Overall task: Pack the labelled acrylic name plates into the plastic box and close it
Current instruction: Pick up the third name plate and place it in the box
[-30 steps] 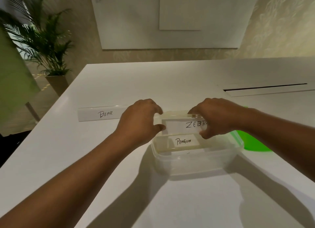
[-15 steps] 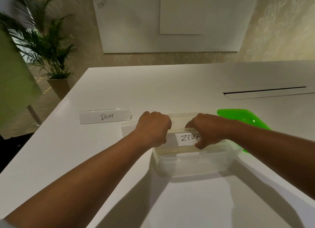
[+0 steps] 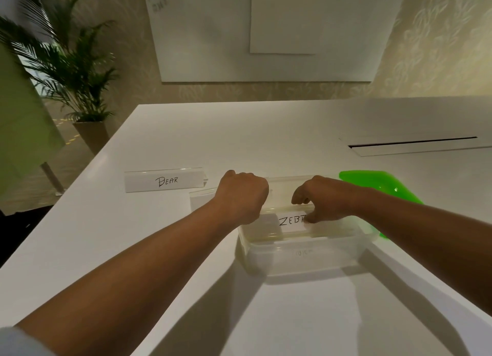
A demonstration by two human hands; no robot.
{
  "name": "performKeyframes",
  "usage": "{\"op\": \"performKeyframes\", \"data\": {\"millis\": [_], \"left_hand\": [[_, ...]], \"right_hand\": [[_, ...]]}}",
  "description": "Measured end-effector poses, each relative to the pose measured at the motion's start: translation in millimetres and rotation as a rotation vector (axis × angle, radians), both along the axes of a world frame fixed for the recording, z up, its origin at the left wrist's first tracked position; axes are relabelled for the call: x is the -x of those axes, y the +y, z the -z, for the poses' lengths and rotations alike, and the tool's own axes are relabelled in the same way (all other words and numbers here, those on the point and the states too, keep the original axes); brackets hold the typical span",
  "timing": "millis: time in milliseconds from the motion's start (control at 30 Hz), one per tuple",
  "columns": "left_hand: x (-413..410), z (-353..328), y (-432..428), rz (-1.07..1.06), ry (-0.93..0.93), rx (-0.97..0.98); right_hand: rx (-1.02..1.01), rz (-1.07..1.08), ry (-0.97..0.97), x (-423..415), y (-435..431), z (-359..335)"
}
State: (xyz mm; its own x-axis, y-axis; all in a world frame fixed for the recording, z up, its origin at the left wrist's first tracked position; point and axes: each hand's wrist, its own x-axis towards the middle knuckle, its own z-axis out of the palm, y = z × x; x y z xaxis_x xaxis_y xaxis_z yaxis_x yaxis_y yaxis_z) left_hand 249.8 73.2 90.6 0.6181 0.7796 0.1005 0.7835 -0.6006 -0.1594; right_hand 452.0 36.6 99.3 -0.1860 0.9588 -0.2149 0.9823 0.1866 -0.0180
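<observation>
Clear box: sitting on the white surface, lid off.
Zebra plate: lying inside the box.
Left hand: curled, gripping the plate's left end.
Right hand: pinching its right end.
Bear plate: standing left of the box.
Green lid: lying behind the right arm.

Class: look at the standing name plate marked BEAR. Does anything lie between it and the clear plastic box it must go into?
Partly. The left hand lies between the clear acrylic BEAR name plate and the clear plastic box, pressing the ZEBRA plate inside.
</observation>
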Motion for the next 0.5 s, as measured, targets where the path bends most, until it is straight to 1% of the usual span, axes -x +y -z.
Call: {"op": "performKeyframes", "data": {"millis": [133, 233, 367, 433, 500], "left_hand": [[6, -11, -7, 0.022, -0.104, 0.014], [21, -25, -23, 0.057, -0.236, -0.060], [67, -30, -42, 0.086, -0.491, -0.176], [94, -23, -47, 0.039, -0.563, -0.213], [120, -11, -52, -0.002, -0.589, -0.212]], "right_hand": [[-0.100, 0.020, 0.008, 5, -7, -10], [-0.218, 0.054, 0.057, 17, -18, -24], [-0.423, 0.112, 0.276, 50, -46, -41], [-0.530, 0.106, 0.372, 72, -62, -43], [-0.620, 0.073, 0.448, 97, -76, -41]]}}
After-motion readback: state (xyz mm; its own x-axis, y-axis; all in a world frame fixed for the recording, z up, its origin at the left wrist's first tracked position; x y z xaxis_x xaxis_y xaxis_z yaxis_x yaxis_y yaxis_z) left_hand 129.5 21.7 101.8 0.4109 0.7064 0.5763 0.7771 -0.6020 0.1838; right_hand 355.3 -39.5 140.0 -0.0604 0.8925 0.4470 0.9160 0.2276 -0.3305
